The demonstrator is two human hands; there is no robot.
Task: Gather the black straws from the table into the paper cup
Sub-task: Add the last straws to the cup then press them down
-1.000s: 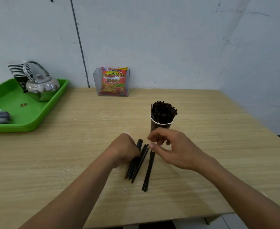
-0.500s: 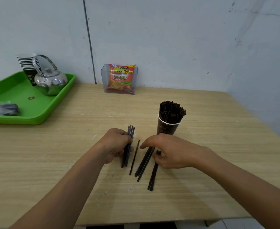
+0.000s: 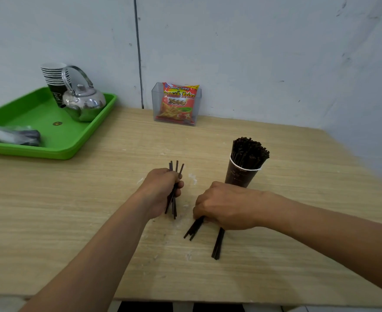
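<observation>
At table (image 3: 275, 255) centre: left hand (image 3: 160, 190) fisted round straw bundle (image 3: 174, 206); right hand (image 3: 226, 206) at 3 o'clock, pressing loose straws (image 3: 217, 246); cup (image 3: 239, 174), straw-filled, at 1 o'clock.

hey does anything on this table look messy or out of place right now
Only the loose black straws stand out: they lie splayed on the table under the right hand, not in the paper cup. The left hand grips a small bundle. White smudges mark the wood. Nothing looks spilled or tipped.
</observation>
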